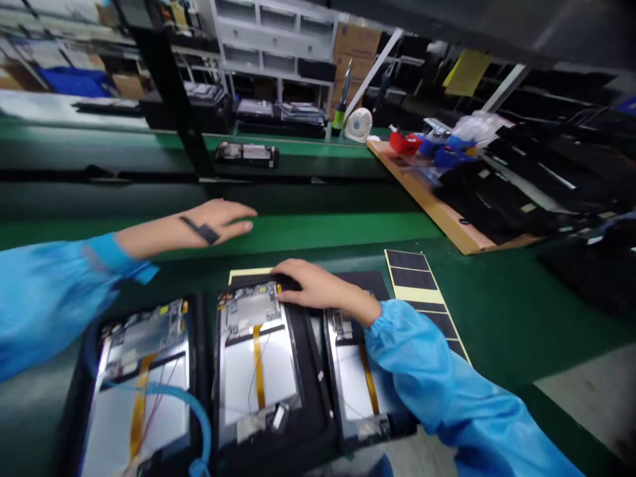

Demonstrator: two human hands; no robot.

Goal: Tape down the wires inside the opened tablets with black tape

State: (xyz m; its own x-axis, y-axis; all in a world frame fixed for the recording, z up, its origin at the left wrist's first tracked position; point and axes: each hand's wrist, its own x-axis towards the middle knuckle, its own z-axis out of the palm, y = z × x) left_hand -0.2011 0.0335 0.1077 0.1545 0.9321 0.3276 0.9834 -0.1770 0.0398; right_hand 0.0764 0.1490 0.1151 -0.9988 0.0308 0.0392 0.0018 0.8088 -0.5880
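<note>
Three opened tablets lie in a row, circuit boards and silver batteries exposed: the left tablet [169, 391], the middle tablet [271, 371] and the right tablet [350, 384]. My right hand [315, 283] curls round the top right corner of the middle tablet, thumb at the board's edge, some fingertips hidden. Its forearm passes over the right tablet. My left hand [218, 222], fingers stretched out and holding nothing, hovers above the bench beyond the tablets. A black strip [200, 230] is on the back of that hand. A blue cord [183, 397] crosses the left tablet.
A sheet of black stickers [415, 278] lies right of the tablets. Another opened device [247, 154] rests on the line beyond. A wooden board [442, 212] at right carries dark parts and a red container [405, 142]. A white fan [358, 124] stands behind.
</note>
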